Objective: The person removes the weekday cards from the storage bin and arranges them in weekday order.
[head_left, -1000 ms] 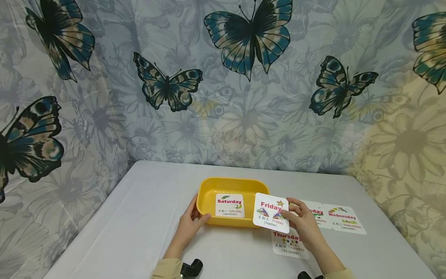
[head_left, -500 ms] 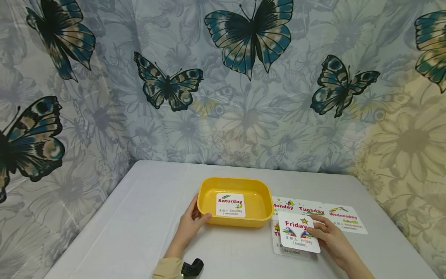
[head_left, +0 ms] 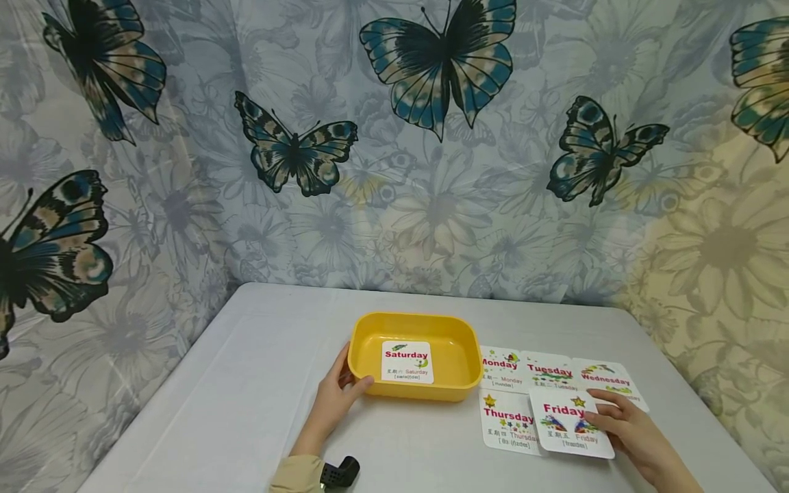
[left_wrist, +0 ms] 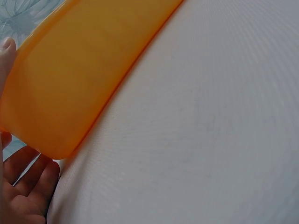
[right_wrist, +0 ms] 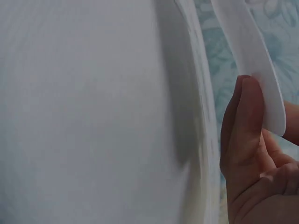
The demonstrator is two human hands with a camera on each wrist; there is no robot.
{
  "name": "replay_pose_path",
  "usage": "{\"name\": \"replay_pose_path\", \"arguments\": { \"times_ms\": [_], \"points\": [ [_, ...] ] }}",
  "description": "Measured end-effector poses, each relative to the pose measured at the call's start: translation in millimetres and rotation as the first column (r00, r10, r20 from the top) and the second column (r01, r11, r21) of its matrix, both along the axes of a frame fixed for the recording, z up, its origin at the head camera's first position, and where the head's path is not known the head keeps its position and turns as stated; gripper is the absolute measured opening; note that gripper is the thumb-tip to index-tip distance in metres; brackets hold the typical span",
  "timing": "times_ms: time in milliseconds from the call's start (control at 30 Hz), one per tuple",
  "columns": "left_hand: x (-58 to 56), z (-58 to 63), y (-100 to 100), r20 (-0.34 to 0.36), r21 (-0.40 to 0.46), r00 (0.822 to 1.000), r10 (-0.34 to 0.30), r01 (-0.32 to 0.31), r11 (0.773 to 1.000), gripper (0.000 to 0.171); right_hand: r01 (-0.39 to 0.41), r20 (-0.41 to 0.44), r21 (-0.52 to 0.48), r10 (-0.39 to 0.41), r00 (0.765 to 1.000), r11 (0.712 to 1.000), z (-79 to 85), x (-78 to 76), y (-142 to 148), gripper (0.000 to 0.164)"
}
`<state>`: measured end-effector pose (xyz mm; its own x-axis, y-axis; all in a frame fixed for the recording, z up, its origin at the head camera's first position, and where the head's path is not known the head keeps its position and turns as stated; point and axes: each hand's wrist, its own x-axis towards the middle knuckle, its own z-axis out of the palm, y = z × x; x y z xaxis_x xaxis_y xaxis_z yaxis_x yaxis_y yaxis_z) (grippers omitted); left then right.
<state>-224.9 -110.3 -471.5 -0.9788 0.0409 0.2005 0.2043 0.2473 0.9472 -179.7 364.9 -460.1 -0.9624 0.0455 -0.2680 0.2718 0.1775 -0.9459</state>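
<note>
My right hand point(head_left: 629, 428) pinches the Friday card point(head_left: 570, 433) by its right edge, a little above the table and overlapping the right edge of the Thursday card point(head_left: 507, 433). In the right wrist view the card point(right_wrist: 254, 56) is held between thumb and fingers, off the table surface. My left hand point(head_left: 333, 397) grips the left end of a yellow plastic tray point(head_left: 425, 391), thumb at the front rim and fingers around the side. Inside the tray lies the Saturday card point(head_left: 407, 363). The left wrist view shows the tray's outer wall point(left_wrist: 84, 70) beside my fingers.
Behind the Friday card, a row of the Monday card point(head_left: 502, 376), Tuesday card point(head_left: 548, 370) and Wednesday card point(head_left: 607, 378) lies right of the tray. All rest on a white-covered table point(head_left: 246, 383). A butterfly-print cloth point(head_left: 394, 226) hangs behind it.
The right hand has carried the Friday card from the tray's right front corner rightward and toward me, past the Thursday card, which is uncovered again. The left hand and tray have stayed still.
</note>
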Motion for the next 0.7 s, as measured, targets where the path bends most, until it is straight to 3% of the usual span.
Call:
{"name": "replay_pose_path", "arguments": {
  "times_ms": [200, 400, 700],
  "points": [
    [2.2, 2.8, -1, 0.003, 0.004, 1.000, -0.017, 0.017, 1.000, 0.082, 0.022, 0.034, 0.067, -0.024, 0.999, 0.998, -1.0, 0.8, 11, 0.061],
    [1.8, 3.0, -1, 0.005, 0.003, 1.000, -0.022, 0.022, 1.000, 0.083, 0.031, 0.025, 0.176, -0.036, 0.999, 0.984, -2.4, -0.2, 13, 0.067],
    [1.6, 3.6, -1, 0.003, 0.005, 1.000, -0.019, 0.019, 1.000, 0.082, 0.041, -0.018, 0.487, -0.037, 0.999, 0.873, -3.7, -6.3, 8, 0.070]
  ]
}}
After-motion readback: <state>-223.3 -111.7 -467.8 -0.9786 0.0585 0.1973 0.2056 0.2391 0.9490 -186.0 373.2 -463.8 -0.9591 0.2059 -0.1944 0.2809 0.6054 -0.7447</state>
